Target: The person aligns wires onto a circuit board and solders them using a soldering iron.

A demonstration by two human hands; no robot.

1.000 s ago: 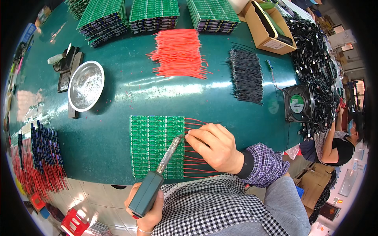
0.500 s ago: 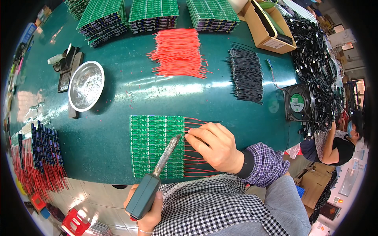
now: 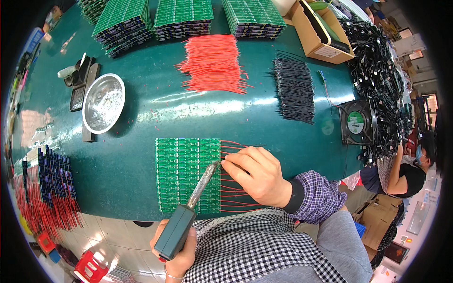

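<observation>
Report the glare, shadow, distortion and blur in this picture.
Head view: white glare streaks the table beyond the board; head view: the bowl shades the surface on its right; head view: the co-worker looks tilted near the fisheye rim, and the corners go black; head view: the right hand looks fairly sharp, the far left edge soft.

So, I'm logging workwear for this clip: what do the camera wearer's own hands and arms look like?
Neither the left hand nor the right hand wears a glove. The right arm has a purple-and-dark checked sleeve ending in a plain dark cuff. A thin, pale band circles the left wrist; no sleeve shows there.
</observation>
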